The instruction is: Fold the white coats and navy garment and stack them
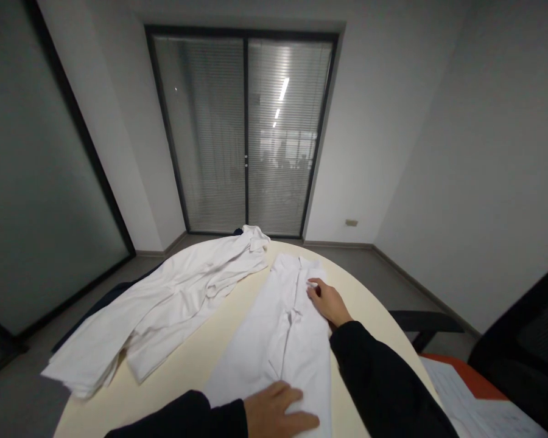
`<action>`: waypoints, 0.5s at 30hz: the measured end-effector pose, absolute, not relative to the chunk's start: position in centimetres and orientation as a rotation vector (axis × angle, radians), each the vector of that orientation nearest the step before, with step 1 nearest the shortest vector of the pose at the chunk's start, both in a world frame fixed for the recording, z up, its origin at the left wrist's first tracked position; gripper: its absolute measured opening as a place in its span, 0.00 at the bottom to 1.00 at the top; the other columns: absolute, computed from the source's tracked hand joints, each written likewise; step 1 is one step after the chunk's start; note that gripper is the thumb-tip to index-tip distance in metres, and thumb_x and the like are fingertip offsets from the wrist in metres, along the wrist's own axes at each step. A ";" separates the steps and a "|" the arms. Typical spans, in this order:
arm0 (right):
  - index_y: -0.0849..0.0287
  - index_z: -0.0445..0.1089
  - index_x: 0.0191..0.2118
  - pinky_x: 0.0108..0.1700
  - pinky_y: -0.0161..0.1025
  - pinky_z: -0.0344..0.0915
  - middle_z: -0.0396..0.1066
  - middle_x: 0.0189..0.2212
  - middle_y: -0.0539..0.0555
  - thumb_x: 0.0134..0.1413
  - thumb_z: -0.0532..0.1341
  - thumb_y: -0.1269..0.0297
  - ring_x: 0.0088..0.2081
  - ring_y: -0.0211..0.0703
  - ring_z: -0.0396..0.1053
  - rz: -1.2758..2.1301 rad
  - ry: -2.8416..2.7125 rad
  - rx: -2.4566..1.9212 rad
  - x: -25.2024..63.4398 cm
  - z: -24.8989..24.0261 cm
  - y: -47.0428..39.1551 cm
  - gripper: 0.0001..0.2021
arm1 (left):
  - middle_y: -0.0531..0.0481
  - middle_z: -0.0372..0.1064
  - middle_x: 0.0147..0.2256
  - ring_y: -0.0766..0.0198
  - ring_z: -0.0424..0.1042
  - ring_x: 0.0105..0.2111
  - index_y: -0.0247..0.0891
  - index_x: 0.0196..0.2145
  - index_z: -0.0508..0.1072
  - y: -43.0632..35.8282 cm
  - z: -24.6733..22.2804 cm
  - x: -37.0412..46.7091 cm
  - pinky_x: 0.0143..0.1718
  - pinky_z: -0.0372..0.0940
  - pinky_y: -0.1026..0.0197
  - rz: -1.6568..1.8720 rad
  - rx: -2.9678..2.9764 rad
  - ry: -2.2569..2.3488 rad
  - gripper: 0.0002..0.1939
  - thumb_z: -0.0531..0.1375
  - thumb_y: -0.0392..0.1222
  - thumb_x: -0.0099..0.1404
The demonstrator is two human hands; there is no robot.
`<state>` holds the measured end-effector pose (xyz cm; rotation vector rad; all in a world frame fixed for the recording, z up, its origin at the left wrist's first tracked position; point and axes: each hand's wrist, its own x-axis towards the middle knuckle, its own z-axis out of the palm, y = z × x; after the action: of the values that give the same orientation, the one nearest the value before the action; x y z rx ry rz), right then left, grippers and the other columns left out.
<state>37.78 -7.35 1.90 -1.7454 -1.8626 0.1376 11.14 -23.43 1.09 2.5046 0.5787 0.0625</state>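
A white garment (256, 350), a shirt or coat, lies lengthwise on the round table with a folded part running down its middle. My left hand (278, 410) rests flat on its near end, fingers spread. Farther up, at the right edge of the cloth, is my right hand (327, 299). Its fingers are bent and touch the fabric, with a gap between thumb and forefinger. Left of this garment a second white garment (173, 286) with a collar at its far end is spread out loosely, creased, its lower end hanging past the table's edge.
Dark cloth (103, 301) shows beneath the left garment. The pale round table (369, 310) has a curved edge. At right stand a black chair (525, 340) and papers (466, 389) beside something orange-red (461, 374). Glazed doors with blinds (244, 134) are behind.
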 end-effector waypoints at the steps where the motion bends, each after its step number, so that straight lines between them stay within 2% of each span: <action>1: 0.56 0.68 0.52 0.36 0.38 0.62 0.74 0.29 0.52 0.59 0.52 0.57 0.32 0.44 0.70 0.109 -1.830 -1.752 37.9 1.8 -7.0 0.19 | 0.49 0.62 0.59 0.47 0.56 0.62 0.55 0.56 0.67 -23.1 2.1 11.2 0.63 0.46 0.41 0.102 2.554 0.571 0.19 0.50 0.53 0.70; 4: 0.59 0.68 0.52 0.46 0.42 0.63 0.74 0.40 0.57 0.59 0.52 0.58 0.42 0.48 0.69 -0.052 -1.748 -1.674 38.6 1.7 -5.6 0.19 | 0.56 0.60 0.61 0.47 0.49 0.64 0.62 0.51 0.71 -22.1 3.9 10.7 0.64 0.36 0.36 0.168 2.692 0.528 0.14 0.53 0.51 0.69; 6: 0.59 0.67 0.53 0.54 0.46 0.59 0.71 0.47 0.59 0.59 0.52 0.58 0.50 0.51 0.65 -0.140 -1.712 -1.602 39.1 1.6 -4.5 0.20 | 0.57 0.56 0.63 0.45 0.45 0.66 0.65 0.53 0.68 -21.6 3.9 10.3 0.63 0.34 0.34 0.188 2.733 0.536 0.16 0.53 0.52 0.69; 8: 0.59 0.66 0.56 0.57 0.48 0.57 0.69 0.51 0.59 0.59 0.52 0.57 0.54 0.52 0.61 -0.159 -1.680 -1.596 39.7 1.3 -3.3 0.22 | 0.58 0.51 0.65 0.44 0.41 0.66 0.68 0.56 0.63 -21.2 3.0 10.0 0.62 0.34 0.32 0.192 2.742 0.534 0.18 0.52 0.53 0.69; 10: 0.59 0.63 0.59 0.57 0.51 0.57 0.70 0.50 0.59 0.58 0.53 0.54 0.55 0.54 0.60 -0.128 -1.626 -1.655 40.3 0.9 -2.0 0.25 | 0.58 0.49 0.66 0.40 0.40 0.66 0.70 0.57 0.61 -20.9 1.7 10.1 0.61 0.34 0.30 0.182 2.730 0.558 0.20 0.53 0.53 0.69; 12: 0.59 0.64 0.58 0.56 0.53 0.57 0.71 0.47 0.60 0.55 0.55 0.50 0.54 0.56 0.61 -0.081 -1.579 -1.721 40.8 0.4 -0.8 0.28 | 0.57 0.50 0.65 0.38 0.41 0.66 0.70 0.56 0.62 -20.5 0.3 10.5 0.60 0.34 0.27 0.163 2.700 0.615 0.20 0.54 0.52 0.68; 15: 0.58 0.74 0.45 0.54 0.55 0.58 0.74 0.43 0.61 0.52 0.57 0.46 0.50 0.58 0.65 -0.016 -1.574 -1.773 41.4 -0.1 0.9 0.24 | 0.56 0.54 0.64 0.38 0.43 0.65 0.67 0.57 0.63 -19.8 -1.4 11.1 0.60 0.32 0.27 0.152 2.629 0.658 0.21 0.55 0.55 0.67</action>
<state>41.40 0.91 -0.10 -1.7730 -1.5744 -0.0161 11.07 -19.84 -1.45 2.6289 0.6578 0.1525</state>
